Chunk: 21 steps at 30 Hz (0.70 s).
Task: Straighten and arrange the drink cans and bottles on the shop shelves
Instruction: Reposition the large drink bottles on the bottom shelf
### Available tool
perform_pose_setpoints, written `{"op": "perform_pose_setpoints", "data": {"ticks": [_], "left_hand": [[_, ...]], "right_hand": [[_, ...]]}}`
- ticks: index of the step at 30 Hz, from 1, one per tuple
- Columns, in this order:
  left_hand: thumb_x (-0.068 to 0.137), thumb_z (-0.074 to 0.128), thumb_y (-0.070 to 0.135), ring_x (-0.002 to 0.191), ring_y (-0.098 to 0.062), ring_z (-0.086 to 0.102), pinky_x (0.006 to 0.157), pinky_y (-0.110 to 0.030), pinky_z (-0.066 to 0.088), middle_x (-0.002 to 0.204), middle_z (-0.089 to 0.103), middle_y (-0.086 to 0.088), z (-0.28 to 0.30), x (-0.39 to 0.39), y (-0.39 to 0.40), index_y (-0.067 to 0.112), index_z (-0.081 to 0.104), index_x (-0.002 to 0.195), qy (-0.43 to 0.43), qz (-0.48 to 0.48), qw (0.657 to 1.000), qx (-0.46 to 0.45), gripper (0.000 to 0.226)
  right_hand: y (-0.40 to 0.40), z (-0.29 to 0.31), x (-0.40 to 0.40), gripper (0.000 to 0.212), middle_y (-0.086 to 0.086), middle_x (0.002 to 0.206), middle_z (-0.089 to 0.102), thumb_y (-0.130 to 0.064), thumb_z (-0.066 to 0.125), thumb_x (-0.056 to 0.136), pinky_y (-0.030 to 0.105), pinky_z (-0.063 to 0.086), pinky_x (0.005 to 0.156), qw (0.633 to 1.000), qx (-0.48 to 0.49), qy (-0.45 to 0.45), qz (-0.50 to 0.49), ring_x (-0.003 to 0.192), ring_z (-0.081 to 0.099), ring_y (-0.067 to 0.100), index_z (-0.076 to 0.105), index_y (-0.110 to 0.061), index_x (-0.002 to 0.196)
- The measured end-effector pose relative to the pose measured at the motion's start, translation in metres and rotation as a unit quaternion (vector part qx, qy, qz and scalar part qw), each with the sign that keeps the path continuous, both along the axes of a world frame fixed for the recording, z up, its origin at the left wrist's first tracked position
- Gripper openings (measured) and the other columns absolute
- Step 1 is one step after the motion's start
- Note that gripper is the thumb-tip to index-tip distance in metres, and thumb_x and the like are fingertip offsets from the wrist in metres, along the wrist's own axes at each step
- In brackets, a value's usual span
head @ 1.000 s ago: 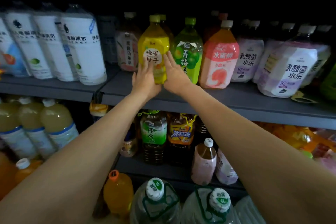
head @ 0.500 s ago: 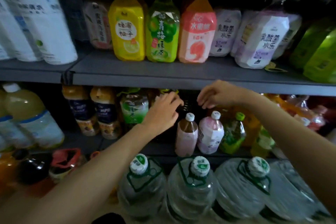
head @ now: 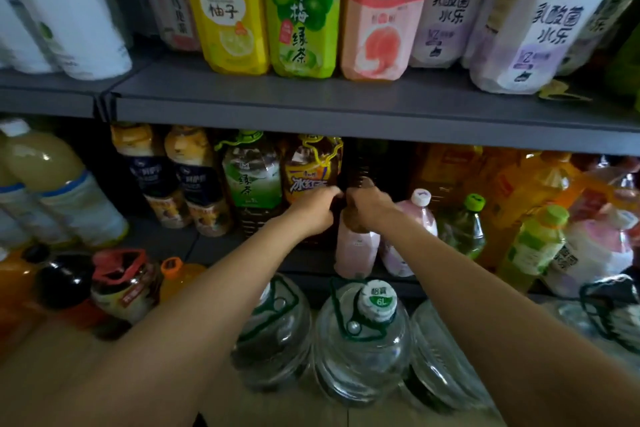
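Both hands reach under the grey upper shelf [head: 311, 104] onto the lower shelf [head: 166, 243]; left hand [head: 313, 210] and right hand [head: 369, 206] sit side by side, fingers curled round the neck and shoulder of a pink-labelled bottle with brown liquid [head: 355, 246] at the front of the lower shelf; both grips clenched on that bottle, its cap hidden by the fingers; bottle stands roughly upright, just in front of the dark iced-tea bottle with orange label [head: 308, 180]; green-tea bottle [head: 252, 180] touches that one on the left; two dark-blue-labelled bottles [head: 173, 180] further left; a second pink bottle with white cap [head: 417, 215] just right of the held one, partly behind the right wrist; green bottle with green cap [head: 462, 225] beside it, then orange bottles [head: 502, 198] crowded at the right, some tilted; pale cloudy bottles with blue bands [head: 52, 191] at far left; upper shelf carries a yellow bottle [head: 225, 10], green bottle with plum label [head: 303, 10], peach-pink bottle [head: 382, 14] in a neat touching row, lilac-white bottles [head: 533, 24] to the right, one tilted, white bottles [head: 69, 10] at left; below, large clear water jugs [head: 360, 340] stand on the floor under the forearms, middle one's cap reads 6L; a red-handled dark jug [head: 121, 284] and an orange-capped bottle [head: 176, 274] at lower left; picture is dim and slightly blurred.
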State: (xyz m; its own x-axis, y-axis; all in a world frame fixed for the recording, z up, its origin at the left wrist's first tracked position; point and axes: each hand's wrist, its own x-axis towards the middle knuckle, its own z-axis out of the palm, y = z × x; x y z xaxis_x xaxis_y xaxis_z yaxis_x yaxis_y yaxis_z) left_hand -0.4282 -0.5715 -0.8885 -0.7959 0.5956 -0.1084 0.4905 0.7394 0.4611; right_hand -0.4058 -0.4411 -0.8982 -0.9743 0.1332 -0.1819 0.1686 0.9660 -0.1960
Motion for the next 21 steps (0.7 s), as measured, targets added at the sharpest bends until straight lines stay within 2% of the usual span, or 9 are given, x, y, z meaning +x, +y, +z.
{"op": "perform_pose_setpoints", "data": {"ticks": [3,6,8,10,13,16,17,18,21], "left_hand": [[0.085,0.054,0.000,0.132,-0.023,0.036,0.106,-0.031,0.035,0.146,0.035,-0.007,-0.001,0.001,-0.022,0.015,0.034,0.140,-0.012,-0.039,0.999,-0.012,0.060],[0.082,0.068,0.012,0.137,-0.024,0.030,0.110,-0.037,0.031,0.152,0.023,-0.006,-0.009,0.007,-0.028,0.017,0.016,0.147,-0.129,-0.082,0.987,-0.058,0.084],[0.075,0.076,0.023,0.138,-0.023,0.029,0.112,-0.039,0.029,0.153,0.023,-0.004,-0.005,0.007,-0.027,0.020,0.012,0.148,-0.203,-0.104,0.972,-0.059,0.096],[0.065,0.081,0.034,0.134,-0.021,0.034,0.112,-0.041,0.031,0.148,0.031,-0.002,0.016,0.006,-0.030,0.023,0.015,0.146,-0.230,-0.104,0.967,-0.019,0.105],[0.064,0.081,0.038,0.123,-0.013,0.046,0.108,-0.033,0.035,0.134,0.049,0.004,0.064,0.007,-0.040,0.022,0.035,0.138,-0.248,-0.117,0.961,0.022,0.089],[0.077,0.074,0.030,0.094,-0.002,0.055,0.083,-0.016,0.046,0.109,0.058,0.010,0.119,0.010,-0.050,0.027,0.052,0.110,-0.245,-0.141,0.959,0.026,0.040],[0.078,0.073,0.026,0.090,0.001,0.057,0.078,-0.013,0.048,0.104,0.060,0.012,0.136,0.011,-0.054,0.029,0.053,0.105,-0.251,-0.151,0.955,0.054,0.034],[0.077,0.074,0.023,0.093,0.001,0.058,0.079,-0.014,0.050,0.104,0.062,0.013,0.150,0.011,-0.057,0.031,0.053,0.106,-0.261,-0.155,0.949,0.089,0.037],[0.060,0.084,0.024,0.108,-0.012,0.059,0.094,-0.035,0.050,0.111,0.063,0.007,0.187,0.010,-0.066,0.033,0.057,0.099,-0.256,-0.126,0.934,0.214,0.048]], "right_hand": [[0.004,0.005,0.011,0.022,0.011,0.118,0.052,-0.014,0.064,0.081,0.030,0.044,0.074,0.999,-0.050,0.016,0.013,0.104,0.056,0.027,0.062,-0.014,0.103],[0.000,0.012,0.032,0.016,0.009,0.111,0.058,-0.013,0.064,0.079,0.031,0.046,0.076,0.996,-0.066,0.056,0.015,0.100,0.058,0.026,0.065,-0.014,0.095],[-0.009,0.025,0.038,0.015,0.009,0.106,0.059,-0.019,0.067,0.078,0.027,0.042,0.073,0.990,-0.068,0.122,0.010,0.097,0.059,0.026,0.066,-0.012,0.091],[-0.020,0.053,0.041,0.025,0.010,0.097,0.061,-0.028,0.072,0.075,0.027,0.042,0.071,0.981,-0.066,0.182,0.001,0.090,0.060,0.026,0.066,-0.007,0.085],[-0.032,0.105,0.048,0.034,0.014,0.083,0.067,-0.032,0.073,0.069,0.035,0.048,0.070,0.966,-0.064,0.249,-0.005,0.080,0.061,0.029,0.067,0.000,0.079],[-0.041,0.165,0.058,0.028,0.011,0.064,0.057,-0.026,0.071,0.069,0.031,0.037,0.057,0.951,-0.063,0.303,-0.028,0.068,0.055,0.025,0.062,0.000,0.067],[-0.043,0.185,0.059,0.027,0.008,0.059,0.050,-0.025,0.070,0.070,0.030,0.033,0.053,0.945,-0.069,0.319,-0.035,0.063,0.050,0.022,0.058,-0.002,0.062],[-0.045,0.204,0.059,0.027,0.005,0.055,0.044,-0.025,0.070,0.070,0.030,0.032,0.051,0.939,-0.073,0.334,-0.041,0.059,0.045,0.020,0.056,-0.005,0.059],[-0.050,0.253,0.056,0.038,0.001,0.048,0.036,-0.025,0.071,0.069,0.029,0.030,0.046,0.919,-0.089,0.380,-0.060,0.047,0.034,0.014,0.044,-0.008,0.048]]}}
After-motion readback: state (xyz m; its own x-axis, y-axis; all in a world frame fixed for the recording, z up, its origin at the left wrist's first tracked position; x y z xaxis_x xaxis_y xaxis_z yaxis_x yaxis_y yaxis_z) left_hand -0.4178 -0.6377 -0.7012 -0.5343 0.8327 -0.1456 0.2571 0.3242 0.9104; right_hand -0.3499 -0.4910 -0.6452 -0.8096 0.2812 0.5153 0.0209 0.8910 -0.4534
